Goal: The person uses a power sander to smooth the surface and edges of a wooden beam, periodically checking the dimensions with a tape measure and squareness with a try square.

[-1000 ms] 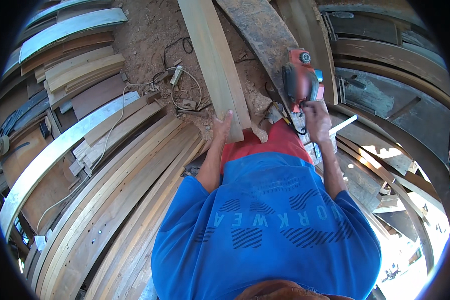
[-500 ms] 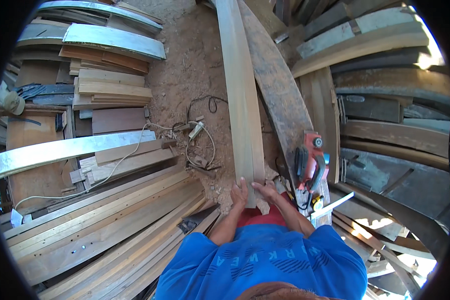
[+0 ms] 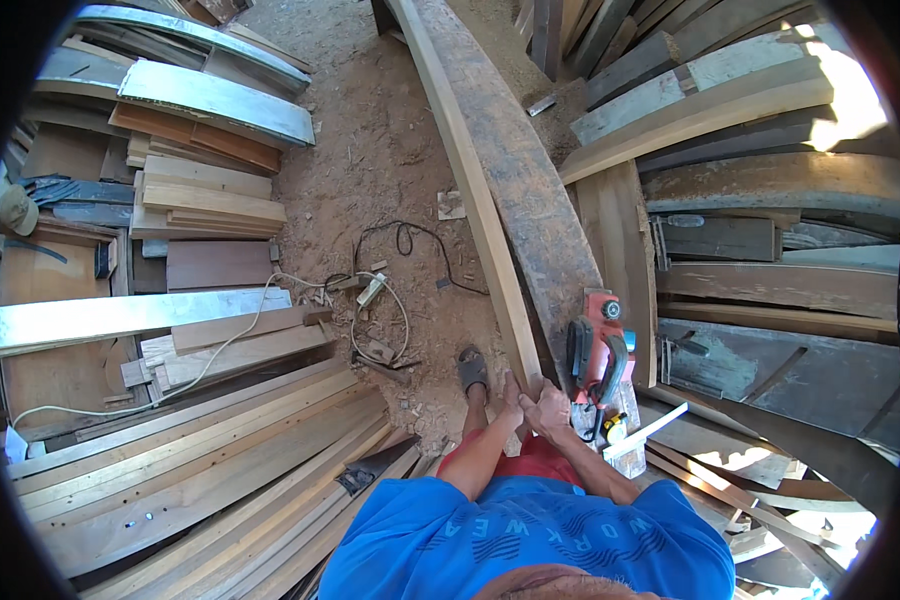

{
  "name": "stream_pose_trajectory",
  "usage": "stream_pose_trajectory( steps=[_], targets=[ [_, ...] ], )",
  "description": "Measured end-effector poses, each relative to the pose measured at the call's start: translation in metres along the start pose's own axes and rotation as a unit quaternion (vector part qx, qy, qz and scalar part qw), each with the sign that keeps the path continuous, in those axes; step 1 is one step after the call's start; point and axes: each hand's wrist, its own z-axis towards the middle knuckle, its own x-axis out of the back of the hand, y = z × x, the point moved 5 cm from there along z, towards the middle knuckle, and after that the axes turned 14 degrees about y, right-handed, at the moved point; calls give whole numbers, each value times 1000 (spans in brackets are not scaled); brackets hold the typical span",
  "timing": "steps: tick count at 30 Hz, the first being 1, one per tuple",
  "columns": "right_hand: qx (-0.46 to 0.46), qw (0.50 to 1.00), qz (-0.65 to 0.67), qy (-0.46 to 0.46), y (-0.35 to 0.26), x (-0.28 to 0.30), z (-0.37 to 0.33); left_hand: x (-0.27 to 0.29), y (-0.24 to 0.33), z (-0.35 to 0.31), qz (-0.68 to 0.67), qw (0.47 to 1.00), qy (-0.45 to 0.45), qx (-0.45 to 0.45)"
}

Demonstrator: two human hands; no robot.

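Note:
A long, light wooden board (image 3: 477, 195) stands on its narrow edge and runs away from me. My left hand (image 3: 512, 397) grips its near end from the left. On the other side of that end, my right hand (image 3: 548, 408) is closed round it, with the fingers partly hidden. Close along its right lies a wide, weathered plank (image 3: 515, 140). A red electric planer (image 3: 600, 345) rests on the near part of that plank, just right of my right hand. Beside the planer are a yellow tape measure (image 3: 616, 429) and a white straight strip (image 3: 647, 431).
A power strip (image 3: 371, 290) with looped cables lies on the dirt floor to the left. Stacked boards (image 3: 215, 200) fill the left side, and long planks (image 3: 200, 450) lie at the near left. More timber (image 3: 770, 275) is piled on the right. My sandalled foot (image 3: 473, 370) stands left of the board.
The board has turned from lying with its broad face up to standing on edge, and its near end has shifted right. Both hands moved with it. My left foot has come into view.

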Motion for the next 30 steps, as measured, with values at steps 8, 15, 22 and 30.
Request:
stream_pose_trajectory(
  steps=[8, 15, 22, 30],
  targets=[
    [50, 998, 1, 32, -54, 42, -8, 8, 9, -8, -344, 892, -72, 284],
    [140, 987, -24, 71, -190, 196, 24, 47, 211, -60, -462, 849, -225, 128],
    [375, 767, 519, -36, -274, 380, -59, 150, 419, -203, -519, 674, -519, -87],
    [533, 666, 362, 375, -350, 403, -127, 200, 533, -234, -567, 602, -545, -137]
  ],
)
